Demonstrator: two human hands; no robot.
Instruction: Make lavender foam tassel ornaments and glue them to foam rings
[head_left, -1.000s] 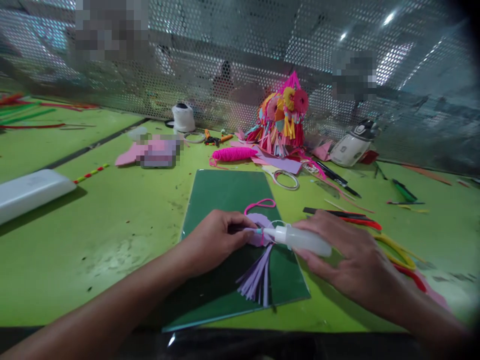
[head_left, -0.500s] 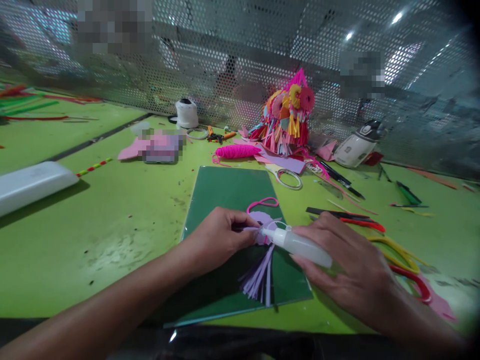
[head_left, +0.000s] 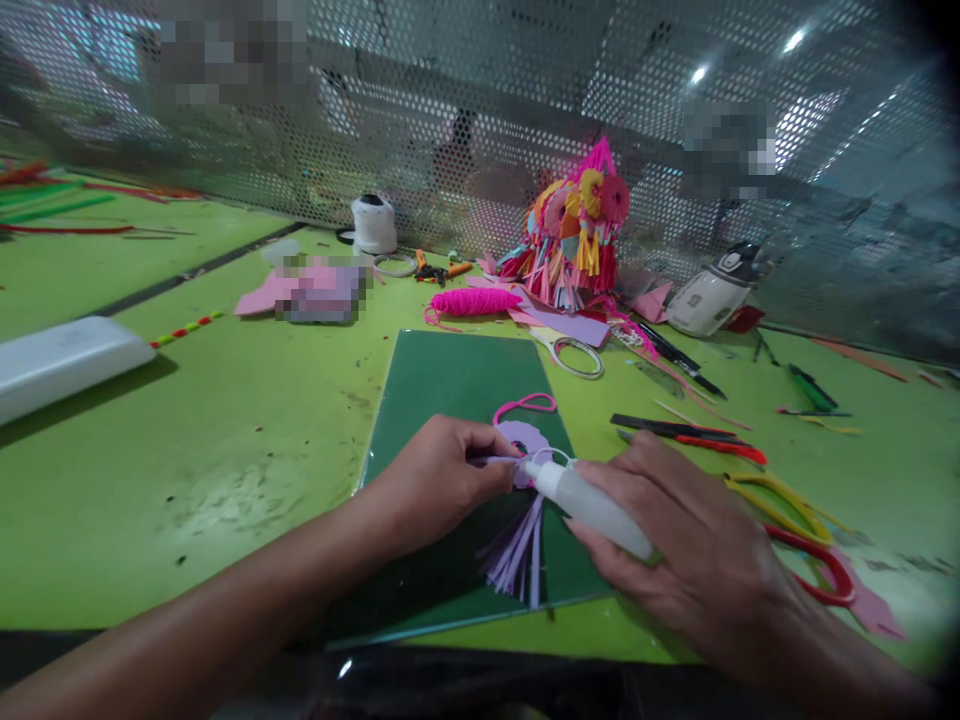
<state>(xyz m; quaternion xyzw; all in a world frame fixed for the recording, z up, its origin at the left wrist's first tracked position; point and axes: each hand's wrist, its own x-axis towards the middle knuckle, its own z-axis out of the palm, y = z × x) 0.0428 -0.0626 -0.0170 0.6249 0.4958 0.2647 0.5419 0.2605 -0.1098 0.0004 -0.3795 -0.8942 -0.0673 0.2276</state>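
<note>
On the dark green cutting mat (head_left: 450,385) lies a lilac paper ornament (head_left: 523,440) with a pink loop on top and a fringe of lilac strips (head_left: 517,555) below. My left hand (head_left: 435,475) pinches a thin strip at the ornament's left edge, fingers closed. My right hand (head_left: 690,550) is wrapped around a white glue bottle (head_left: 589,500), whose nozzle touches the ornament's middle.
A heap of finished pink, yellow and orange ornaments (head_left: 574,235) stands at the back by the perforated metal screen. Pink yarn (head_left: 474,301), scissors (head_left: 570,355), a white box (head_left: 64,362), a white spool (head_left: 373,225), and red and yellow loops (head_left: 802,540) lie on the green table (head_left: 225,430).
The glue bottle and my right hand have shifted slightly left and down, with the nozzle now on the ornament's centre. My left hand keeps its pinch.
</note>
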